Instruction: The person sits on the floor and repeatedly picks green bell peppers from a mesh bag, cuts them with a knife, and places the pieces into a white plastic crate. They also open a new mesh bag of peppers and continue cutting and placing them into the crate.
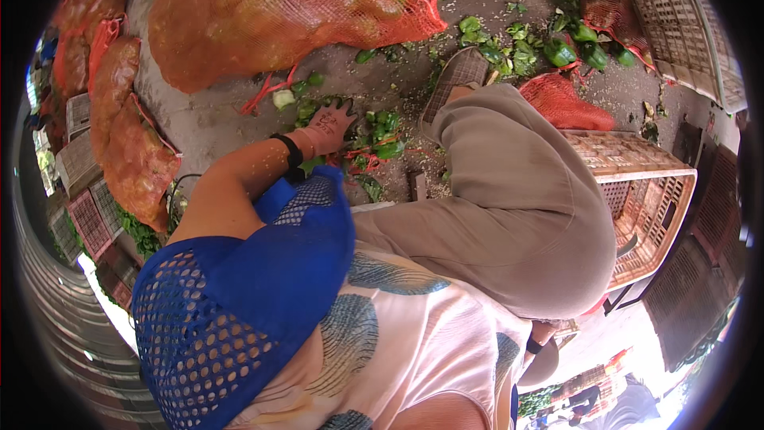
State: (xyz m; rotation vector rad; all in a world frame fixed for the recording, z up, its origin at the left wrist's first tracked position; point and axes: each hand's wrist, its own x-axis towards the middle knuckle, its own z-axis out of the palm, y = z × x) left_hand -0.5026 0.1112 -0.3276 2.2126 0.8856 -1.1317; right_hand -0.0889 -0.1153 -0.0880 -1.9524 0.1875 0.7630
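My left hand (330, 125), in a pinkish work glove with dark fingertips, reaches down to the ground among green pepper pieces (385, 131). Its back faces up and the fingers look spread and bent. The palm is hidden, so whether it grips anything does not show. Red netting strands (365, 160) lie beside it. A large red mesh sack (256, 12) full of peppers rests just beyond. Only a small part of my right hand (542, 332) shows below my bent knee, near a dark wristband; its fingers are mostly hidden.
More filled mesh sacks (128, 131) line the left side. A plastic crate (650, 182) lies tipped on its side by my knee, with another crate (668, 24) beyond. Whole green peppers (560, 52), leafy scraps and seeds litter the floor. A crumpled red net bag (564, 101) lies near my shoe.
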